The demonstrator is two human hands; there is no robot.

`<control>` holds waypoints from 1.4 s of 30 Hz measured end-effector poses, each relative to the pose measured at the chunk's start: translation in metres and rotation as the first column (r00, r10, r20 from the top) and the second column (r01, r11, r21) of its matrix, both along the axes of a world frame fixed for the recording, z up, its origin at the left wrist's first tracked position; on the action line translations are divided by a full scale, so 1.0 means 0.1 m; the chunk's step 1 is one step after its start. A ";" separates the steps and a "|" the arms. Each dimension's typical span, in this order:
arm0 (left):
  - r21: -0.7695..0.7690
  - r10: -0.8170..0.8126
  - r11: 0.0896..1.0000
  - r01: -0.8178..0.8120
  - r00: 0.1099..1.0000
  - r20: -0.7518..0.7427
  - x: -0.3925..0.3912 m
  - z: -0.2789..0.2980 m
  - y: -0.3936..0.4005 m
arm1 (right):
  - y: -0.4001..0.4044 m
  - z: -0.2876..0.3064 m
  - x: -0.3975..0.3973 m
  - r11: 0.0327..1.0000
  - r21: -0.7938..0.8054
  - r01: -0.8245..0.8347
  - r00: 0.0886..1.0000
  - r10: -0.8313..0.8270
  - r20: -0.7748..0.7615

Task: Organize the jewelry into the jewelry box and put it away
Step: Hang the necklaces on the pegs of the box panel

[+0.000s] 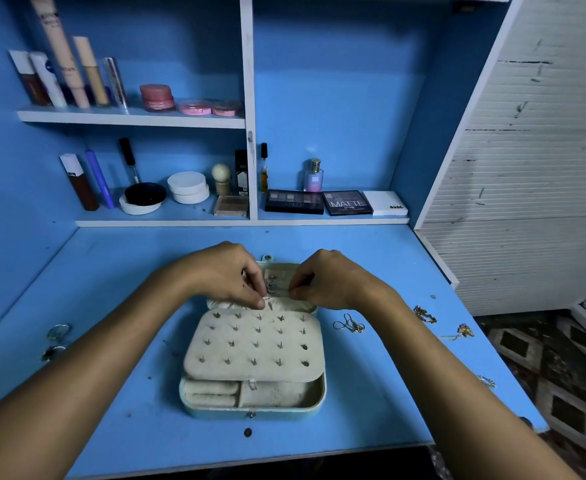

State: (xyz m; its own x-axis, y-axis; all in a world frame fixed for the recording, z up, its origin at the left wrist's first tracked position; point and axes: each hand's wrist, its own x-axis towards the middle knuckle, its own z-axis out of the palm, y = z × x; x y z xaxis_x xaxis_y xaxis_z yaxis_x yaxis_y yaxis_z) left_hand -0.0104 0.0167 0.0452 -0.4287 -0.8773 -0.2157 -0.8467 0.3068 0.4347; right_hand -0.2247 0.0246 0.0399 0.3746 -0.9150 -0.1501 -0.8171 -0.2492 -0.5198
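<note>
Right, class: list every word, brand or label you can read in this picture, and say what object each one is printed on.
"NUDES": on the long dark eyeshadow palette on the lower shelf.
"MATTE": on the square black eyeshadow palette beside it.
"NUDE": on the flat white box next to that.
"SB": on the small pink glass perfume bottle.
Too blurred to read: print on the tall beige tubes, the blue logo on the white tube, and the pink jar.

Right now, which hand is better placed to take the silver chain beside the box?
The right hand: the silver chain lies just beside its wrist, right of the jewelry box.
</note>
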 end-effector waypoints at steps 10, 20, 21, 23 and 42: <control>-0.040 -0.035 0.998 0.038 0.997 0.064 -0.14 -0.03 -0.02 | 0.02 -0.01 0.03 1.000 0.008 -0.010 1.000 0.010 -0.029; -0.153 0.052 0.986 -0.062 0.996 -0.067 -0.14 -0.06 -0.08 | 0.03 -0.04 0.02 0.999 0.023 -0.041 0.999 0.042 -0.028; -0.165 0.052 0.984 -0.064 0.996 -0.072 -0.14 -0.09 -0.10 | 0.03 -0.04 0.02 0.999 0.029 -0.046 0.998 0.047 -0.030; -0.184 0.035 0.982 -0.046 0.997 -0.068 -0.12 -0.14 -0.12 | 0.02 -0.05 0.02 0.998 0.036 -0.050 0.998 0.051 -0.029; -0.175 -0.040 0.984 0.039 0.999 -0.001 -0.11 -0.17 0.02 | -0.01 -0.04 -0.04 0.994 0.074 -0.081 0.996 0.079 0.028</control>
State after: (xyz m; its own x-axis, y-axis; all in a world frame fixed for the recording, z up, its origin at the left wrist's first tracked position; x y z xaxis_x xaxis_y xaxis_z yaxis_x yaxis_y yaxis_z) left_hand -0.0219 0.0192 0.0277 -0.4646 -0.8836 -0.0587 -0.8304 0.4117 0.3754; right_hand -0.2283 0.0235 0.0359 0.4510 -0.8682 -0.2070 -0.7825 -0.2730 -0.5597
